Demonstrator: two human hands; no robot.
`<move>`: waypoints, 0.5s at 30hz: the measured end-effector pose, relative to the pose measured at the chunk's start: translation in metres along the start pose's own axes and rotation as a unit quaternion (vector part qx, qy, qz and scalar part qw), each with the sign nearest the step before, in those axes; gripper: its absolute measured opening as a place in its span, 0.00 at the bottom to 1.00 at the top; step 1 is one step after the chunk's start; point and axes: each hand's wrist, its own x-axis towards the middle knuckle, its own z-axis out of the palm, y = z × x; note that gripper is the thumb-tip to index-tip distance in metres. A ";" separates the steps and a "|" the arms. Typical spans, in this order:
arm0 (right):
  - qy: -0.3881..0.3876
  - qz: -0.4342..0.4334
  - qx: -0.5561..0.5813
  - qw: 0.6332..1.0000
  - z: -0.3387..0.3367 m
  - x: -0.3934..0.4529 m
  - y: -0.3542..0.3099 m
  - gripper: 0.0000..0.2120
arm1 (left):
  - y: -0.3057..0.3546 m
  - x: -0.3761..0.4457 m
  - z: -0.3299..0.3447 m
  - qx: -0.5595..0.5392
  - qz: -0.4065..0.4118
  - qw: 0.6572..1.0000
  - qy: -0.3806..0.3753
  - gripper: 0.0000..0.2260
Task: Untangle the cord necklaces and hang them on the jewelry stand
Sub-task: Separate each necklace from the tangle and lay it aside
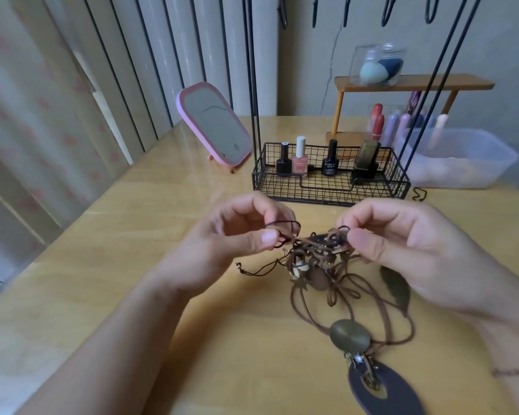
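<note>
While both hands work above the table (132, 295), the left hand (237, 238) pinches a dark cord loop (282, 226) and the right hand (402, 244) pinches the tangle (318, 253) at its 3 o'clock edge, exact strand hard to tell. Pendants (349, 335) trail to 6 o'clock. Stand (330, 175) sits at 12 o'clock, its hooks (387, 10) bare.

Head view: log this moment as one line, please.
stage: untangling | left hand: pinches dark cord | right hand: pinches tangled cord necklaces | jewelry stand: no brown cords hung | table: pendants resting
</note>
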 end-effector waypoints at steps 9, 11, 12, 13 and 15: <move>0.019 0.045 0.058 0.997 -0.003 0.001 0.004 0.12 | 0.014 -0.006 -0.033 -0.013 -0.031 0.997 0.068 0.09; 0.024 0.059 0.100 0.993 0.000 0.001 0.004 0.18 | 0.012 -0.004 -0.031 0.013 -0.062 0.991 0.119 0.03; 0.034 0.068 0.123 0.989 0.002 0.000 0.004 0.18 | 0.011 -0.002 -0.027 0.029 -0.080 0.985 0.150 0.05; 0.048 0.078 0.144 0.985 0.004 0.000 0.003 0.16 | 0.008 -0.001 -0.023 0.077 -0.096 0.976 0.182 0.08; 0.064 0.092 0.178 0.978 0.009 0.001 0.001 0.11 | -0.003 0.001 -0.016 0.256 -0.111 0.926 0.255 0.14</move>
